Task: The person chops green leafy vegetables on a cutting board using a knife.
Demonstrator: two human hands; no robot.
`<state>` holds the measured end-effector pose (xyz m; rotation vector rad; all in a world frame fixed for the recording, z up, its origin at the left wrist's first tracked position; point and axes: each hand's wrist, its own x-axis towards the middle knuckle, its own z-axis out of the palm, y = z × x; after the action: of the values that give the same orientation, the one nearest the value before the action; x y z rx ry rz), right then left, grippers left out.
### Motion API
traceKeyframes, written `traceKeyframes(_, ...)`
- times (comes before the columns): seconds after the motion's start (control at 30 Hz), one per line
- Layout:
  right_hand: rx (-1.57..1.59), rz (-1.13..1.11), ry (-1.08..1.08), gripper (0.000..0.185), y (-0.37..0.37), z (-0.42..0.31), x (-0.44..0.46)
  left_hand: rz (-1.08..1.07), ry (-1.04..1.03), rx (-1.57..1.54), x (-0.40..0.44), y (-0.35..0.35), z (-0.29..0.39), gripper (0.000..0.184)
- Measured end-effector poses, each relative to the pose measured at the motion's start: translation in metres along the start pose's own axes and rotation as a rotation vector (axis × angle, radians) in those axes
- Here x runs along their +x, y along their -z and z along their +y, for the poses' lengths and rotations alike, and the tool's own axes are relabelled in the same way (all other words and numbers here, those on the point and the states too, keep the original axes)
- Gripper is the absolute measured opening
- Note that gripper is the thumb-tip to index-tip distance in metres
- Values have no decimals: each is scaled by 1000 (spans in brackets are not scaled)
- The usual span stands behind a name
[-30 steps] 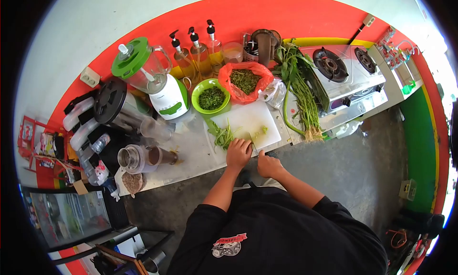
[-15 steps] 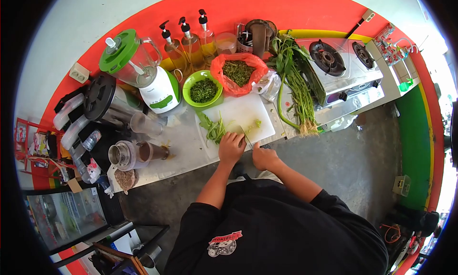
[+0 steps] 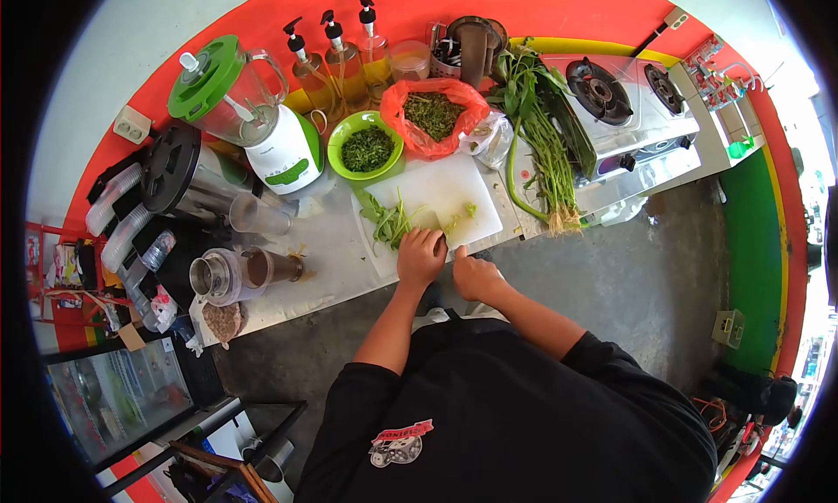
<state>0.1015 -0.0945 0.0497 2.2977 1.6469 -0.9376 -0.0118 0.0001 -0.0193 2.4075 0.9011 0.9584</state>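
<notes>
My left hand (image 3: pixel 422 255) is closed over the stem end of leafy greens (image 3: pixel 385 222) at the front of a white cutting board (image 3: pixel 464 180). My right hand (image 3: pixel 478 277) grips a knife (image 3: pixel 428 217) just past the board's front edge. The knife's blade stands close beside my left fingers and is partly hidden by them. Small chopped green pieces (image 3: pixel 470 210) lie on the board to the right of the blade.
Behind the board stand a green bowl (image 3: pixel 391 163) of chopped greens and a red plastic bag (image 3: pixel 478 110) with more. A blender (image 3: pixel 284 154) is at left. Rooted green stalks (image 3: pixel 550 162) lie beside the gas stove (image 3: pixel 642 132) at right.
The whole view has shifted slightly, with the counter items a little higher and further left. Both hands remain at the board's front edge, and the blade's angle beside my left fingers has changed slightly.
</notes>
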Motion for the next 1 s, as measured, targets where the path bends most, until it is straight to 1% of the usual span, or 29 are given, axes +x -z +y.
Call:
traceKeyframes(0.03,1,2,-1,46,-1,-2,1,-34,24,10,0,0,0,11)
traceKeyframes(0.23,9,18,57,43,11,-2,22,-35,17,-12,0,3,0,9)
traceKeyframes(0.3,31,-25,35,42,13,3,23,-33,20,-23,-1,3,0,8)
traceKeyframes(0.43,80,-4,24,41,-6,7,7,-16,13,-32,-2,2,0,8)
traceKeyframes(0.57,51,36,9,42,-12,1,11,-3,7,-38,0,2,-1,8)
traceKeyframes(0.63,30,38,15,42,-1,-3,15,0,16,-53,-1,5,2,8)
traceKeyframes(0.7,-40,12,65,41,10,-2,20,15,-8,-59,-3,7,3,10)
traceKeyframes(0.73,-47,22,65,41,11,1,22,31,-35,-66,-2,6,1,12)
traceKeyframes(0.77,-29,82,37,40,11,5,23,42,-40,-70,0,5,-1,12)
traceKeyframes(0.8,-8,135,10,39,10,8,21,-12,-45,-56,-1,7,-1,13)
traceKeyframes(0.83,-12,139,10,39,9,11,18,-67,-52,-40,-1,9,-1,14)
traceKeyframes(0.87,0,174,14,35,8,15,15,-64,-54,-41,-1,10,0,14)
traceKeyframes(0.9,16,205,17,30,6,18,12,-84,-9,5,-1,13,4,14)
traceKeyframes(0.93,20,204,10,30,3,21,8,-108,34,49,0,14,8,14)
traceKeyframes(0.97,-20,205,54,34,0,23,5,-119,29,45,0,14,11,14)
traceKeyframes(1.0,-57,206,98,37,-2,24,2,-94,101,44,-1,14,13,12)
